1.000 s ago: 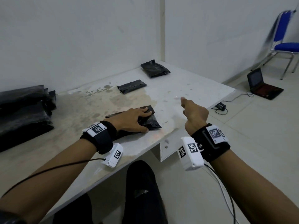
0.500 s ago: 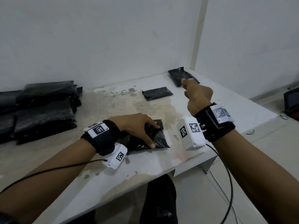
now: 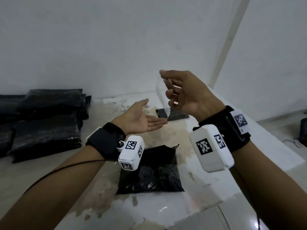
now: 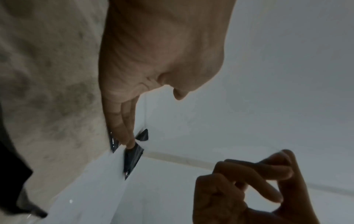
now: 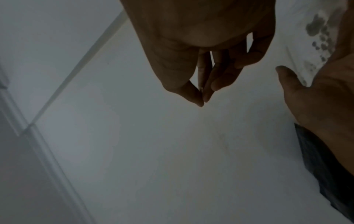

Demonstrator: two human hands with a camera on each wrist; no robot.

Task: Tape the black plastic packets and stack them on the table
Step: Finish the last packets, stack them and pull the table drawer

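right hand [image 3: 187,95] pinches a clear tape strip [image 3: 162,98] above the table [image 3: 207,185], left hand [image 3: 141,120] flat and empty, packet [image 3: 154,170] loose near the front edge; risk: tape may fold onto itself.

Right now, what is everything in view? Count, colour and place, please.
table: one, white, stained, against the wall.
stacked packets: one pile, black, table's left.
front packet: one, black, near edge under the wrists.
far packet: one, black, behind the tape.
clear tape strip: one, transparent, hanging between the hands.
wrist cameras: two, white, on black bands.
left hand: open, palm up, fingertips at the strip's lower end.
right hand: raised, pinches the strip's top.
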